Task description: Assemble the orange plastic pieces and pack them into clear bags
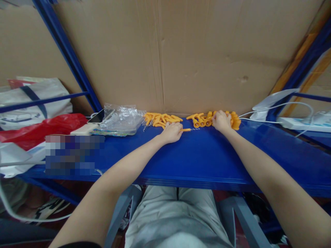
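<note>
We find the left hand [172, 132] closed on a ridged yellow piece [186, 130] at the back of the blue worktop [196, 158], judge it light, stiff and best pinched along its body, and cannot tell whether the right hand [221, 121], at the yellow cup-ended pieces [202, 121], grips any

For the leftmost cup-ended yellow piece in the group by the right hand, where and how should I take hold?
I'd pinch the leftmost cup-ended yellow piece by its slender arm, coming from above and the left: that arm sticks out leftward, while neighbouring cup-ended yellow pieces crowd its right side, toward the right hand.
</note>
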`<move>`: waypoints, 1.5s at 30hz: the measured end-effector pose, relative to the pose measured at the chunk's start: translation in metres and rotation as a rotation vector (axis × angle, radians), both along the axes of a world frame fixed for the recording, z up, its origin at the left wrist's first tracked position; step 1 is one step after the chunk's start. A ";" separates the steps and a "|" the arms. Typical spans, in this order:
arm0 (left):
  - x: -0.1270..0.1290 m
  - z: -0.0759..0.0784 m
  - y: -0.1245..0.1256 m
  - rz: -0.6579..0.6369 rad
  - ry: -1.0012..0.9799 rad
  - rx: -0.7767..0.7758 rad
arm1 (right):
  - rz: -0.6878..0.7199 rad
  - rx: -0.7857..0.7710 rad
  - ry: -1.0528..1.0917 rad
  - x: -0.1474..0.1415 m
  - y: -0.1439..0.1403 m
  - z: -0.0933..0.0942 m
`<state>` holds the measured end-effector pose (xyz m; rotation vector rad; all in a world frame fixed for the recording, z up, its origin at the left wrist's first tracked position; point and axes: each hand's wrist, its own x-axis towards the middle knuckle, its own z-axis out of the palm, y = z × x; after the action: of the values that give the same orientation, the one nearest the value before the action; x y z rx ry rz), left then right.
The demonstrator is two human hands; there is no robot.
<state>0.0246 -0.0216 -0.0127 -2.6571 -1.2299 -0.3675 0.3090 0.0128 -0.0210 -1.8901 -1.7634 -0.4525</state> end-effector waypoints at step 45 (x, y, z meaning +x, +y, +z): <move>-0.019 0.004 0.019 0.142 -0.333 0.100 | 0.530 -0.107 0.149 -0.070 -0.009 -0.002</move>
<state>0.0055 -0.0022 -0.0088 -2.4732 -1.4391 -0.8500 0.2390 0.0038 -0.0232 -1.3935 -2.1130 -0.0204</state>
